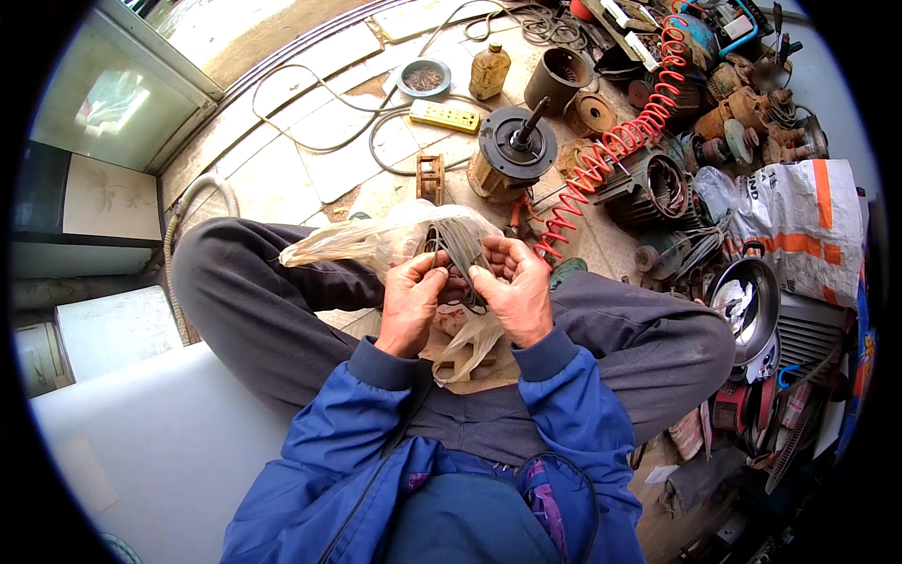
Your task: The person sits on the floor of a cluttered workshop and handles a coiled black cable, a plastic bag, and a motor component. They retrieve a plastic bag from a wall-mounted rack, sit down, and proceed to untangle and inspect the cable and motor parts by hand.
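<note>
My left hand point(412, 303) and my right hand point(515, 289) are close together over my lap, both gripping a bundle of thin grey strips point(460, 252). The bundle rises out of a clear plastic bag point(366, 240) that lies across my left knee and hangs down between my wrists. My left thumb and fingers pinch the strips' lower end, and my right fingers curl around them from the right. I sit cross-legged in grey trousers and a blue jacket.
On the tiled floor ahead stand an electric motor point(512, 150) with its shaft up, a red coiled hose point(620, 132), a yellow power strip point(444, 116), a bottle point(489, 70), a round dish point(423, 77) and several motor parts. A metal pan point(747, 301) and a white sack point(799, 226) lie at the right.
</note>
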Motion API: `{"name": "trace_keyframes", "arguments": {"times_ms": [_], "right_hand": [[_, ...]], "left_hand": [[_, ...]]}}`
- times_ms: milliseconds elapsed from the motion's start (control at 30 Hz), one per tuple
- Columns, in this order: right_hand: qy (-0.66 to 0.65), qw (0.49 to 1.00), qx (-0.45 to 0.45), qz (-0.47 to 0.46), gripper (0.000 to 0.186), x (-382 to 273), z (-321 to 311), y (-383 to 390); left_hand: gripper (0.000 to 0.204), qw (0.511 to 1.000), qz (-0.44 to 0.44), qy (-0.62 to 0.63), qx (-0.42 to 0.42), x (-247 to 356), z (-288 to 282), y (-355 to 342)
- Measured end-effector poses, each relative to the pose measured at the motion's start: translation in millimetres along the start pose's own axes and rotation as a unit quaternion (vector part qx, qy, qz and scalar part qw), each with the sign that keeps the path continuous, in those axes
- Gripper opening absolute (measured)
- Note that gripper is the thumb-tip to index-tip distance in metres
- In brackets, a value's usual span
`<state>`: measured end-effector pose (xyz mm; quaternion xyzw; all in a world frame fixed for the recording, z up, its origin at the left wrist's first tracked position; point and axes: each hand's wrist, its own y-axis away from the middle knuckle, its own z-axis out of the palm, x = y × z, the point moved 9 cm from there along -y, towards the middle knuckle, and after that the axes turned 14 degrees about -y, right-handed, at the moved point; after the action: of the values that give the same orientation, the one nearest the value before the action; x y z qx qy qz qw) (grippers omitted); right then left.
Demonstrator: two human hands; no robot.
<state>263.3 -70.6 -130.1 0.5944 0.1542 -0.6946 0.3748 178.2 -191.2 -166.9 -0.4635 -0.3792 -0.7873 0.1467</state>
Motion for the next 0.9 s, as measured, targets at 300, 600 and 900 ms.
{"name": "trace_keyframes", "arguments": {"times_ms": [300,600,900], "right_hand": [[0.118,0.990,0.002,-0.071,0.053,-19,9,6],[0.020,0.999,-0.011,-0.049,0.055,-15,7,2],[-0.166,0.982,0.051,0.071,0.051,11,-13,-1]], "left_hand": [[0.017,0.999,0.002,0.018,0.028,0,-6,0],[0.015,0.999,0.033,0.031,0.013,2,-5,1],[0.025,0.993,-0.068,0.091,-0.029,-6,11,5]]}}
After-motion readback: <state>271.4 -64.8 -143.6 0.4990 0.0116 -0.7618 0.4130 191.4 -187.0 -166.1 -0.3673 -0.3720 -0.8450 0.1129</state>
